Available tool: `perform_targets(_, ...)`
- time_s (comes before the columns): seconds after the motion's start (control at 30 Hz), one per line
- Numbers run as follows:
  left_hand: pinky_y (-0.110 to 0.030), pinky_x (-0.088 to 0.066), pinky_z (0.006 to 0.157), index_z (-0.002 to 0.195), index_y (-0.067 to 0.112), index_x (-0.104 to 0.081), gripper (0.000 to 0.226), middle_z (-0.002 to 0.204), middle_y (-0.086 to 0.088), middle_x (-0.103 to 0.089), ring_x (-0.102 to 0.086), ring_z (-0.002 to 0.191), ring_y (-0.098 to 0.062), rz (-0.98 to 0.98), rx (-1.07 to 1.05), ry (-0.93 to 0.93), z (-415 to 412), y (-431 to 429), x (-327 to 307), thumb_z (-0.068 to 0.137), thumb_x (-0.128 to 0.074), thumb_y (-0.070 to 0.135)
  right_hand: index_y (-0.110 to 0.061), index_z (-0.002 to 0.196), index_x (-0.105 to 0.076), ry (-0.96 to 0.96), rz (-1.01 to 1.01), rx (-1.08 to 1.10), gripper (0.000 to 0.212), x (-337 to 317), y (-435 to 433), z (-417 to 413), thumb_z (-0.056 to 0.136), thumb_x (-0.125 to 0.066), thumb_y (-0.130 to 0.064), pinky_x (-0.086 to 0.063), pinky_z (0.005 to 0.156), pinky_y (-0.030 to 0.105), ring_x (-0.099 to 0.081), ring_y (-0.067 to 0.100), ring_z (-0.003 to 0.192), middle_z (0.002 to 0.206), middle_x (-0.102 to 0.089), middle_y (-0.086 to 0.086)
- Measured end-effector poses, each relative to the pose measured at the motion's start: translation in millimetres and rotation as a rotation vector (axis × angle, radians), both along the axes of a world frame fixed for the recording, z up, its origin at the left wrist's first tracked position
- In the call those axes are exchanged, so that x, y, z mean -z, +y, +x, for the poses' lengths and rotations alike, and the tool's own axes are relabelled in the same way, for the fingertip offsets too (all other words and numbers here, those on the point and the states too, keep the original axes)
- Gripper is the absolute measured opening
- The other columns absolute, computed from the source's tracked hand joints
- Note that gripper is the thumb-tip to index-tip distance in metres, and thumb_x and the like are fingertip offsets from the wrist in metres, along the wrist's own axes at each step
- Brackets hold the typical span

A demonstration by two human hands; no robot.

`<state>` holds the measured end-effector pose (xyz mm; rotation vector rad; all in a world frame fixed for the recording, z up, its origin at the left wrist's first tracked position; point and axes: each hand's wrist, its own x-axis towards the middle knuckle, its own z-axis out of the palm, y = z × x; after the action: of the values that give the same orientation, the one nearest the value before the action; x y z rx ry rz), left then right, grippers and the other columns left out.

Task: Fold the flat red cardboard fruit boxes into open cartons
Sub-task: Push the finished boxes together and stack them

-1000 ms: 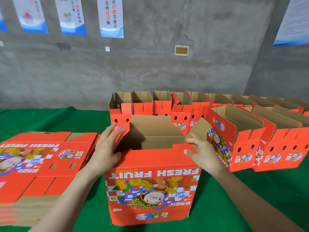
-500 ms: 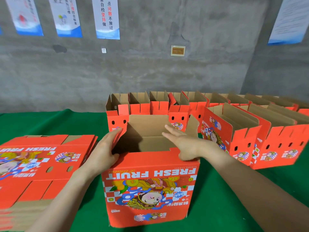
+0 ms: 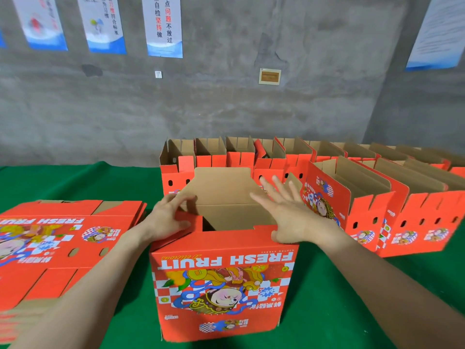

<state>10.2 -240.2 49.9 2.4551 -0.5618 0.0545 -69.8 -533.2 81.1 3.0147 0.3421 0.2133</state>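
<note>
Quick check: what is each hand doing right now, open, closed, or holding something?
Left hand: grips the side flap of the box.
Right hand: open, fingers spread, thumb at the box's top edge.

I count my left hand (image 3: pixel 167 217), my right hand (image 3: pixel 289 212), one upright red cardboard carton (image 3: pixel 224 285), one stack of flat red cardboard boxes (image 3: pixel 50 248), at least eight finished open red cartons (image 3: pixel 372 210)

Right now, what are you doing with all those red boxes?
A person is folding flat fruit boxes into open cartons. One box stands upright on the green table, its top open. The left hand grips its left flap, and the right hand is spread open at the right rim. A stack of flat boxes waits on the left, and finished cartons line up behind and to the right.
</note>
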Motion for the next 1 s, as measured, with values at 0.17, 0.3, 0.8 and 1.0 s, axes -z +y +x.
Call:
perform_targets(0.17, -0.045, -0.030, 0.111, 0.143, 0.041, -0.032, 0.084, 0.144, -0.007, -0.025, -0.031, 0.131, -0.033, 0.015, -0.042, 0.029, 13.7, 2.2, 6.8, 0.075, -0.076, 0.016, -0.035, 0.150, 0.013, -0.476, 0.567, 0.083, 0.124, 24.5, -15.5, -10.7, 0.071, -0.083, -0.022, 0.002, 0.116, 0.031, 0.017, 0.004, 0.144, 0.156, 0.023, -0.013)
perform_targets(0.3, -0.046, -0.025, 0.114, 0.144, 0.038, -0.033, 0.079, 0.150, -0.003, -0.019, -0.026, 0.135, -0.032, 0.005, -0.071, 0.018, 20.3, 2.0, 10.5, 0.079, -0.074, 0.020, -0.035, 0.141, -0.036, -0.119, 1.072, 0.066, 0.071, 35.8, -27.4, -15.1, 0.085, -0.067, -0.004, -0.033, 0.111, 0.029, -0.038, 0.014, 0.136, 0.142, -0.043, -0.011)
perform_targets(0.8, -0.045, -0.028, 0.113, 0.140, 0.024, -0.047, 0.068, 0.149, -0.001, -0.024, -0.032, 0.134, -0.026, -0.109, 0.022, -0.057, 12.4, 1.8, 11.4, 0.079, -0.072, 0.005, -0.009, 0.089, -0.077, -0.137, 0.760, -0.097, 0.012, 36.2, -22.9, -22.8, 0.089, -0.065, -0.012, -0.038, 0.102, 0.021, -0.057, 0.006, 0.111, 0.109, -0.071, -0.005)
perform_targets(1.0, -0.024, -0.043, 0.084, 0.102, 0.021, -0.040, 0.052, 0.096, 0.008, -0.058, -0.057, 0.090, 0.002, -0.314, 0.031, -0.126, -2.8, 0.4, 8.5, 0.073, -0.073, -0.007, -0.007, 0.072, -0.075, -0.286, 0.736, -0.022, 0.015, 35.9, -11.4, -12.8, 0.085, -0.068, -0.012, -0.046, 0.078, 0.026, -0.063, 0.009, 0.078, 0.079, -0.073, -0.002)
